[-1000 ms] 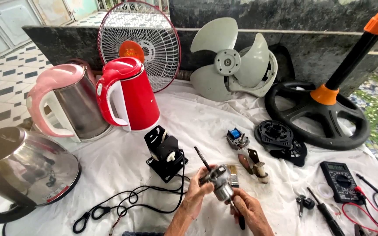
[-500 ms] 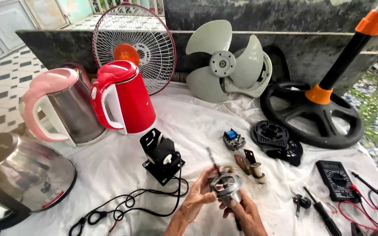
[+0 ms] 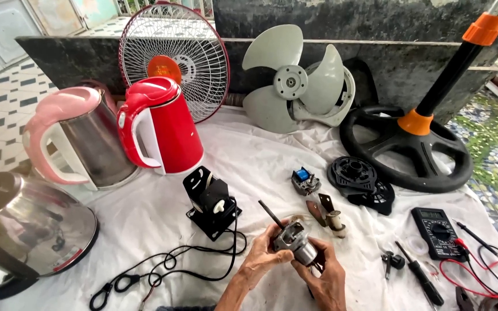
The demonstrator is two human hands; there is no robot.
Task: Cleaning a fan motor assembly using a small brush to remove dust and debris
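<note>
I see my left hand (image 3: 263, 259) clamped on the small fan motor (image 3: 294, 242) from the left, low over the white-clothed surface (image 3: 249, 167). Its shaft (image 3: 271, 213) points up-left, away from me. My right hand (image 3: 325, 276) closes on the motor's lower right end.

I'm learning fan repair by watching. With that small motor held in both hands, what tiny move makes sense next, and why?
Probably turn the motor slightly to inspect it: the left hand and right hand both hold it above the white cloth, shaft pointing up-left.
</note>
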